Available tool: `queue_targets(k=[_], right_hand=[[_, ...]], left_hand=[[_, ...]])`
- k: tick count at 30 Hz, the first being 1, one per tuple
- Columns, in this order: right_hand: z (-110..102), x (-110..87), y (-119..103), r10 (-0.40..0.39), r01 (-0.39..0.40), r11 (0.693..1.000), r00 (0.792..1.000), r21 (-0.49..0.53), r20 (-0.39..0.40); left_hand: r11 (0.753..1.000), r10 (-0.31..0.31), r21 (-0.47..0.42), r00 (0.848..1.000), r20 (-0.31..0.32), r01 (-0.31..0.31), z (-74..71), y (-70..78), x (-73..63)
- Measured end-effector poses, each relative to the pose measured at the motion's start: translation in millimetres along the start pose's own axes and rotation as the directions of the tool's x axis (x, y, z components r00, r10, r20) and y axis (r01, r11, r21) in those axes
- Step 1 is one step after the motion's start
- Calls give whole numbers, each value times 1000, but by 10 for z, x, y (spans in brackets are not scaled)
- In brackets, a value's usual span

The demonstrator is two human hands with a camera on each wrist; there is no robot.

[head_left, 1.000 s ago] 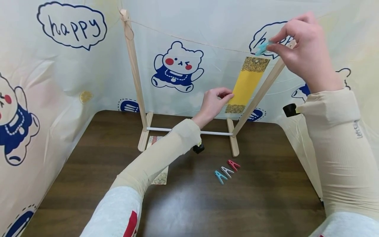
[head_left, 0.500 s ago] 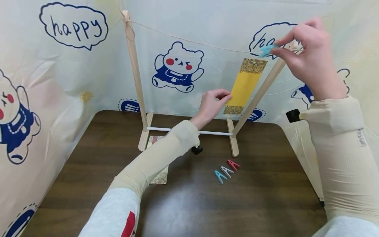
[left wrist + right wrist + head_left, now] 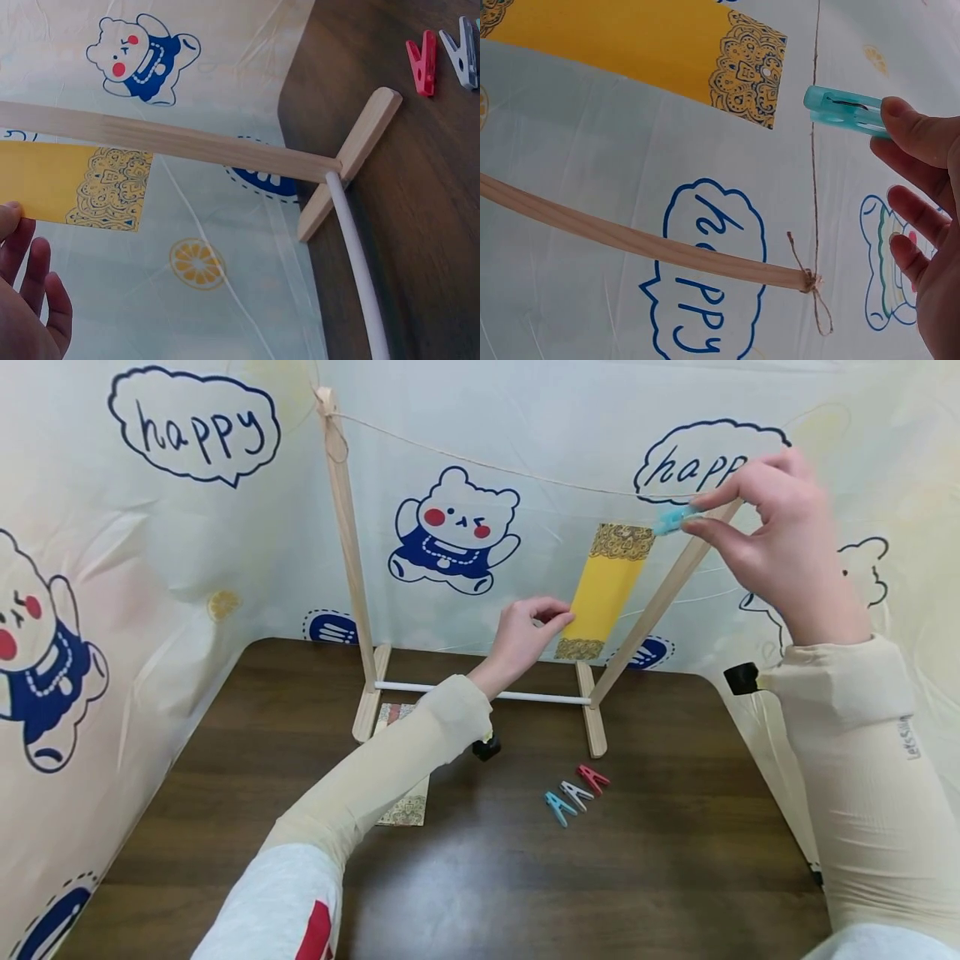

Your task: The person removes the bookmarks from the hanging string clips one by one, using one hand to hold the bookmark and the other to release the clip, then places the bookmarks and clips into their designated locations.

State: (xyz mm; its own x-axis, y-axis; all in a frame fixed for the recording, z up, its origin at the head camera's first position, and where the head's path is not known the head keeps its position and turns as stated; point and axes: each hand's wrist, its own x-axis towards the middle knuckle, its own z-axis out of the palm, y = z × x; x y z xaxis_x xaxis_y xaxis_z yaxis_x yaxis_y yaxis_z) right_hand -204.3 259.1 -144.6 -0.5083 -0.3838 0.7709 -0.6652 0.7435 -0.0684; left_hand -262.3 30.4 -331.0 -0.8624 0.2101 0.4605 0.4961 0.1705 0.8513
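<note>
My left hand (image 3: pixel 519 642) pinches the left edge of a yellow bookmark (image 3: pixel 603 587) with patterned ends, held in the air left of the right post. Near its upper end a small pale round spot shows in the right wrist view. My right hand (image 3: pixel 783 531) pinches a light-blue clothespin (image 3: pixel 844 111) between thumb and index finger. That clothespin's tip lies beside the bookmark's top right corner in the head view, just below the string (image 3: pixel 480 464). The right wrist view shows the tip crossing in front of the string, with a gap to the bookmark.
A wooden stand has a left post (image 3: pixel 347 539), a right post (image 3: pixel 660 597) and a white rod (image 3: pixel 540 697). Blue (image 3: pixel 559 807), grey (image 3: pixel 576 795) and red (image 3: pixel 593 778) clothespins lie on the table (image 3: pixel 600 877). A patterned strip (image 3: pixel 406 810) lies partly under my left sleeve.
The bookmark and my left hand have shifted down and left. My right hand has come lower with the clothespin, from about the string's height to below it in the head view.
</note>
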Motion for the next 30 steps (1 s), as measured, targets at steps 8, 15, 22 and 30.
queue_targets(k=[8,15,22,30], right_hand=[[43,-132,16,32,-33,999,999,24,26],[60,-232,-63,16,-18,999,998,36,67],[57,-286,-141,-41,36,998,995,52,89],[105,-413,-160,-34,27,998,991,58,128]], left_hand=[[1000,-28,-14,999,17,28,-59,-28,-83],[998,-57,13,998,30,57,-99,-64,-172],[996,-89,23,995,39,89,-155,-64,-241],[996,-87,38,995,57,85,-200,-78,-361]])
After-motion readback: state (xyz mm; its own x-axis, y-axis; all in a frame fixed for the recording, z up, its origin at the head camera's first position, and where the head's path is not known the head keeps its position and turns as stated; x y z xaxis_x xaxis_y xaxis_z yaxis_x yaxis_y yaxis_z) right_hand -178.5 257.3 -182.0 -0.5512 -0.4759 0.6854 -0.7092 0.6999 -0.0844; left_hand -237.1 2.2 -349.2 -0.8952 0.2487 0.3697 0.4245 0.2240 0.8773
